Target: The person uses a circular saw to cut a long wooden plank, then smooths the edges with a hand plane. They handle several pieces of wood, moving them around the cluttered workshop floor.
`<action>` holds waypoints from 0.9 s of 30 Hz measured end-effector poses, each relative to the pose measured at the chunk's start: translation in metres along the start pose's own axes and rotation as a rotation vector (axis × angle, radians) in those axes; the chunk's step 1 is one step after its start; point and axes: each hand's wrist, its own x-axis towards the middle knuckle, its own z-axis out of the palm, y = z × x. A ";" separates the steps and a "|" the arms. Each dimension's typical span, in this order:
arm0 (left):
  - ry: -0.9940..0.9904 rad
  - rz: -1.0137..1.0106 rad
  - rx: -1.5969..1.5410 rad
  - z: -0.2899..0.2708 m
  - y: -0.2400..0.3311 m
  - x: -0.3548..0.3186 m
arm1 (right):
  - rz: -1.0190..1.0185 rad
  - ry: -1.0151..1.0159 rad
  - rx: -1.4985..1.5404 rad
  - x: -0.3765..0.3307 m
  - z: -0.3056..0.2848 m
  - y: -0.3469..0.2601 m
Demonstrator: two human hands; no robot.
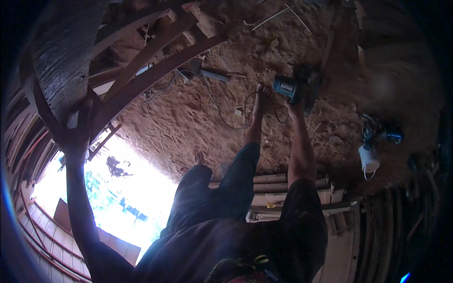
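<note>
Nearest to the eye, the left hand [73, 137] is raised and its fingers seem wrapped around the lower end of a wide board [63, 56], probably so that this piece stays steady while the body leans. Lower down, the right hand [295, 109] grasps the rear of a teal power tool [286, 87], its fingers apparently bent around the handle, though partly hidden. This tool is just beside a bare foot [261, 93], over the sawdust ground [179, 113]; whether it rests there, I cannot tell. A dark cable [218, 112] lies loose, perhaps to leave slack. Farther to the right, a blue tool [393, 136] and a white container [369, 159] lie apart, within the sawdust.
</note>
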 end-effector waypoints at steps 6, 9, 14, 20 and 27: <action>-0.009 -0.015 -0.085 -0.004 -0.007 0.001 | 0.381 -0.467 0.500 -0.045 -0.037 -0.065; 0.047 -0.030 -0.171 0.000 -0.008 0.000 | 0.266 -0.533 0.424 -0.083 -0.048 -0.093; 0.167 -0.041 -0.338 0.015 0.005 -0.006 | 0.278 -0.394 0.347 -0.137 -0.055 -0.149; 0.084 0.029 -0.389 0.031 0.009 0.002 | 0.150 -0.368 0.518 -0.212 -0.102 -0.284; 0.012 0.065 -0.727 0.032 0.020 -0.052 | 0.019 -0.288 0.444 -0.320 -0.122 -0.313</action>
